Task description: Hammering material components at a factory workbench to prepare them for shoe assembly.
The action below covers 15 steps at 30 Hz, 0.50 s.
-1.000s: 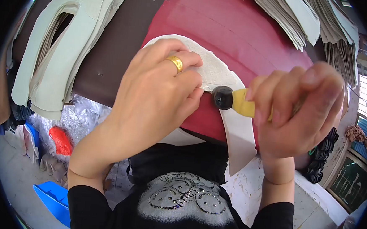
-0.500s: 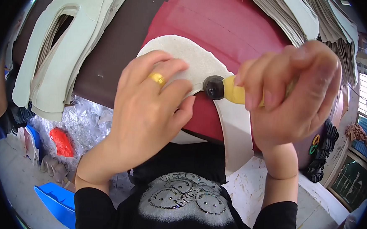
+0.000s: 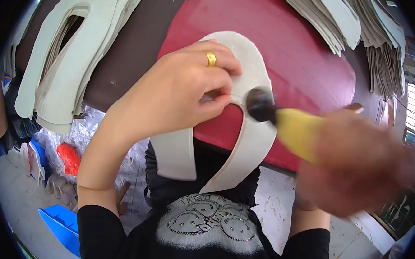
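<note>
A cream, U-shaped cut piece point(image 3: 258, 130) lies on a red mat, its rounded end away from me and its two legs hanging over the near edge. My left hand point(image 3: 181, 92), with a gold ring, has its thumb and forefinger closed on the piece at the inner curve. Its other fingers bend over the rounded end. My right hand point(image 3: 357, 162), smeared by motion, is wrapped round the yellow handle of a hammer point(image 3: 296, 134). The dark, round hammer head is just right of the inner curve, over the right leg; whether it touches cannot be told.
The red mat point(image 3: 310, 79) covers part of a brown table point(image 3: 125, 72). Stacks of similar pale pieces stand at the left point(image 3: 63, 78) and the far right point(image 3: 325, 23). Below the table's left edge are clear plastic wrapping point(image 3: 98, 127), a red bundle point(image 3: 68, 159) and a blue plastic object point(image 3: 61, 227).
The cream piece has turned, so both legs now point toward me. My left hand has shifted right with it. The hammer and my right hand have moved right and toward me.
</note>
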{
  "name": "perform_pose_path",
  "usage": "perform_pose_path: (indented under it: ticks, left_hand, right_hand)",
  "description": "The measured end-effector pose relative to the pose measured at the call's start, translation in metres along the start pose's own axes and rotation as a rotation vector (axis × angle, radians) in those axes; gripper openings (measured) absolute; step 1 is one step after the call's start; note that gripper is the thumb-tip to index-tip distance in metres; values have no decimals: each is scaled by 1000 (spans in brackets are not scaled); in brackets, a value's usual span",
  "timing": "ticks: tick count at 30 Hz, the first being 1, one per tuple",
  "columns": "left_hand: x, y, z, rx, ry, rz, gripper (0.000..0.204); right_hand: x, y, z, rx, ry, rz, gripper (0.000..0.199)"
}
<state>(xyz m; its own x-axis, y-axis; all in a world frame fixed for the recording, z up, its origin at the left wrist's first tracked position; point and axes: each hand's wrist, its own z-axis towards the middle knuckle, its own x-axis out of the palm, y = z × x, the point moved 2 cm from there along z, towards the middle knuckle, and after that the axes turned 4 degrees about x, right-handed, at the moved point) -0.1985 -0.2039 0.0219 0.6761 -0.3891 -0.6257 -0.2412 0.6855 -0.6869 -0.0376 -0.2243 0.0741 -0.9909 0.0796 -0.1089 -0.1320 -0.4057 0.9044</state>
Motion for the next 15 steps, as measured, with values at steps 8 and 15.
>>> perform_pose_path:
  ticks: [8,15]
  left_hand:
    - [8,-9,-15,-29,-156,129,12]
    - [4,-10,-9,-88,-144,52,13]
  right_hand:
    - [2,6,-9,121,-91,-93,25]
    - [-2,23,-19,186,-89,-98,26]
